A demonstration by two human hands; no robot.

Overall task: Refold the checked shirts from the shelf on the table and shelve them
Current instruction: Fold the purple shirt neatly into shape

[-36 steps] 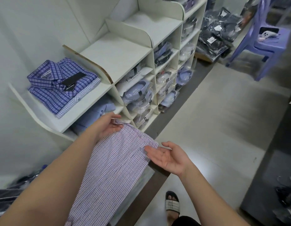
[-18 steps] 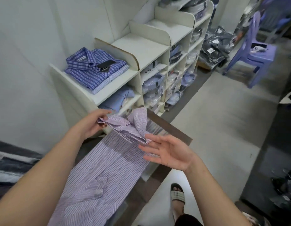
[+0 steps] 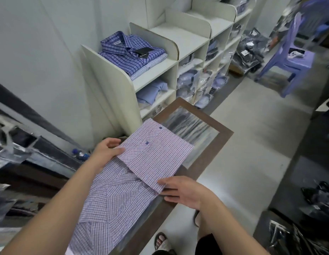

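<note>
A purple-and-white checked shirt lies along the brown-framed glass table, its far end folded back toward me with two blue buttons showing. My left hand pinches the left corner of that fold. My right hand holds the fold's right corner at the table's edge. On top of the white shelf unit sit two folded checked shirts, a dark blue one above a paler one.
Lower cubbies of the shelf unit hold bagged and folded shirts. A purple plastic chair stands at the back right beside piled dark packages. Bagged goods lie at left and lower right. My sandalled foot is on the grey floor.
The shirt's far end has been folded back over the body and now lies flat. My right hand went from open above the cloth to holding the fold's corner.
</note>
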